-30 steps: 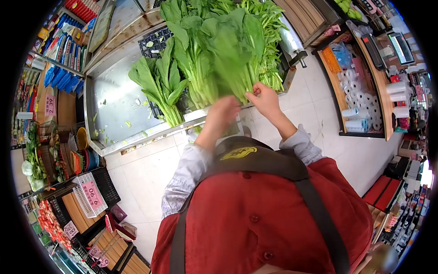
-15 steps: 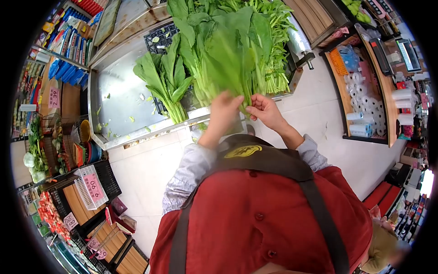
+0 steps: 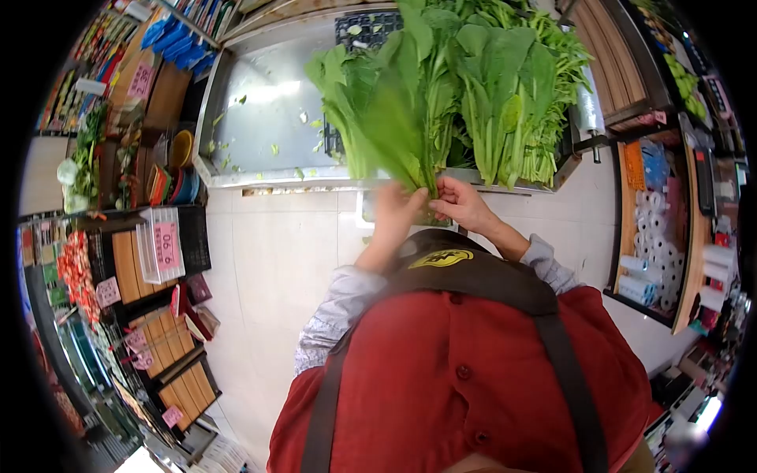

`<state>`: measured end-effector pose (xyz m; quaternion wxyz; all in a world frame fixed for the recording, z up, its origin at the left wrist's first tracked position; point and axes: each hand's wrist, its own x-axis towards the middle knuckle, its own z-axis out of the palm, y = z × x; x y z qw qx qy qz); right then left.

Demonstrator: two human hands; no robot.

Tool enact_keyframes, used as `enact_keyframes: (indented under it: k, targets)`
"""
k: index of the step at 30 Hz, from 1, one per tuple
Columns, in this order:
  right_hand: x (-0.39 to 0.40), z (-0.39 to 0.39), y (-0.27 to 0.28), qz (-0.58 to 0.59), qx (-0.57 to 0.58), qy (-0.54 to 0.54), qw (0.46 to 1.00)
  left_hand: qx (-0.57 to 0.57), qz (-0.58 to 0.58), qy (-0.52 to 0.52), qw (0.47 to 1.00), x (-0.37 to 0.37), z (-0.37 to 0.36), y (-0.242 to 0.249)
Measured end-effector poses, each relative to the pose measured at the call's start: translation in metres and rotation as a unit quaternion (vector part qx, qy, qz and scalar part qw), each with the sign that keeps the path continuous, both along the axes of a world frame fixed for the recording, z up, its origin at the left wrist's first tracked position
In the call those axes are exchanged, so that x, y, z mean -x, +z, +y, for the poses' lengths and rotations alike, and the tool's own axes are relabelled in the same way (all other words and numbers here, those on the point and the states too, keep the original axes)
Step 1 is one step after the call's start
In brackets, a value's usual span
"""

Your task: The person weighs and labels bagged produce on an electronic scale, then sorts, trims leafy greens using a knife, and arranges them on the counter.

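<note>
A bunch of leafy greens [image 3: 394, 126] with broad leaves stands upright in front of me, its leaves smeared by motion. My left hand [image 3: 398, 209] is closed round the stem ends. Thumb and fingers of my right hand [image 3: 465, 205] pinch at the same stem ends from the other side, the two hands almost touching. Behind and to the right, more leafy greens [image 3: 509, 94] lie in a metal tray [image 3: 260, 178]. Another bunch [image 3: 339, 102] lies left of the held one, partly overlapped by its leaves.
Leaf scraps dot the tray's left side near a black plastic crate [image 3: 367, 31]. A roll of clear film [image 3: 589, 106] sits at the tray's right end. On the right, a shelf holds white rolls [image 3: 654, 236]. Price-tagged produce racks [image 3: 158, 252] stand at left.
My view has turned, so the tray appears further right. Both hands keep hold of the stem ends, and the held leaves lean more to the left.
</note>
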<state>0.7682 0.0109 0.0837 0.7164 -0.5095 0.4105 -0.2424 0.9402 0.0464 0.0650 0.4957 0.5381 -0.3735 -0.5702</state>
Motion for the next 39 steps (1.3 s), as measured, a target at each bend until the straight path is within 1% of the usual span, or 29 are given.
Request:
enact_keyframes:
  k: [2, 3, 5, 6, 7, 8, 10, 11, 12, 13, 15, 17, 19, 20, 21, 23, 26, 27, 29, 32, 33, 34, 35, 36, 37, 38, 39]
  targets:
    - [-0.006, -0.001, -0.010, -0.009, -0.003, 0.051, 0.999, -0.026, -0.003, 0.016, 1.000, -0.010, 0.011, -0.007]
    - [-0.010, -0.002, -0.018, -0.009, -0.007, 0.060, 0.998, -0.041, 0.013, 0.022, 0.999, -0.015, 0.015, -0.004]
    - [-0.015, 0.000, -0.033, 0.030, 0.042, 0.084, 0.995, -0.062, 0.030, 0.036, 0.997, -0.019, 0.024, 0.001]
    - [-0.022, 0.002, -0.009, -0.026, -0.005, 0.071, 0.997, -0.049, 0.095, 0.065, 0.992, -0.020, 0.029, 0.005]
    - [-0.025, 0.005, -0.008, -0.026, -0.011, 0.079, 0.996, -0.034, 0.159, 0.094, 0.982, -0.021, 0.033, 0.005]
    - [-0.028, 0.006, -0.008, -0.018, 0.015, 0.082, 0.996, -0.033, 0.178, 0.111, 0.977, -0.023, 0.039, 0.002]
    - [-0.032, 0.007, -0.012, -0.011, 0.050, 0.097, 0.994, -0.037, 0.186, 0.136, 0.972, -0.025, 0.047, -0.002]
    - [-0.034, 0.008, -0.014, -0.009, 0.044, 0.104, 0.994, -0.036, 0.193, 0.150, 0.969, -0.024, 0.051, -0.004]
    - [-0.035, 0.008, -0.016, -0.009, 0.058, 0.112, 0.992, -0.047, 0.166, 0.157, 0.972, -0.024, 0.055, -0.001]
    - [-0.037, 0.009, -0.017, -0.009, 0.073, 0.118, 0.990, -0.054, 0.169, 0.163, 0.971, -0.025, 0.058, 0.002]
    - [-0.038, 0.007, -0.027, 0.002, 0.065, 0.143, 0.988, -0.113, 0.159, 0.151, 0.969, -0.029, 0.062, 0.008]
    - [-0.040, 0.006, -0.041, 0.021, 0.084, 0.167, 0.982, -0.126, 0.164, 0.172, 0.963, -0.029, 0.066, 0.005]
    - [-0.045, 0.007, -0.044, 0.021, 0.072, 0.178, 0.981, -0.118, 0.219, 0.213, 0.945, -0.031, 0.073, -0.005]
    - [-0.048, 0.008, -0.044, 0.020, 0.065, 0.182, 0.981, -0.136, 0.220, 0.233, 0.938, -0.030, 0.077, -0.009]
    - [-0.050, 0.008, -0.046, 0.021, 0.061, 0.186, 0.980, -0.139, 0.222, 0.237, 0.936, -0.029, 0.081, -0.013]
    - [-0.055, 0.009, -0.049, 0.010, 0.036, 0.204, 0.978, -0.102, 0.265, 0.251, 0.925, -0.029, 0.088, -0.020]
    - [-0.062, 0.011, -0.042, 0.001, -0.011, 0.222, 0.975, -0.107, 0.282, 0.268, 0.915, -0.030, 0.096, -0.023]
    - [-0.064, 0.010, -0.042, -0.003, -0.037, 0.232, 0.972, -0.103, 0.294, 0.274, 0.910, -0.031, 0.098, -0.023]
    - [-0.068, 0.011, -0.051, -0.016, -0.034, 0.244, 0.969, -0.099, 0.293, 0.278, 0.909, -0.031, 0.103, -0.023]
    - [-0.072, 0.008, -0.053, -0.024, -0.047, 0.247, 0.967, -0.093, 0.309, 0.314, 0.893, -0.027, 0.111, -0.013]
    - [-0.073, 0.006, -0.053, -0.020, -0.060, 0.240, 0.969, -0.096, 0.317, 0.343, 0.879, -0.025, 0.112, -0.001]
    - [-0.074, 0.002, -0.057, -0.019, -0.048, 0.253, 0.966, -0.098, 0.324, 0.372, 0.865, -0.025, 0.113, 0.006]
    - [-0.075, -0.001, -0.062, -0.018, -0.050, 0.255, 0.966, -0.099, 0.324, 0.374, 0.863, -0.030, 0.118, -0.010]
    - [-0.076, -0.004, -0.068, 0.019, -0.023, 0.290, 0.957, -0.074, 0.318, 0.374, 0.868, -0.040, 0.129, -0.037]
    - [-0.077, -0.006, -0.074, 0.056, 0.004, 0.324, 0.944, -0.049, 0.313, 0.374, 0.872, -0.048, 0.138, -0.054]
    - [-0.077, -0.009, -0.084, 0.057, 0.003, 0.326, 0.944, -0.057, 0.299, 0.390, 0.869, -0.051, 0.143, -0.058]
    - [-0.077, -0.011, -0.096, 0.111, 0.129, 0.361, 0.917, -0.058, 0.301, 0.392, 0.868, -0.055, 0.148, -0.058]
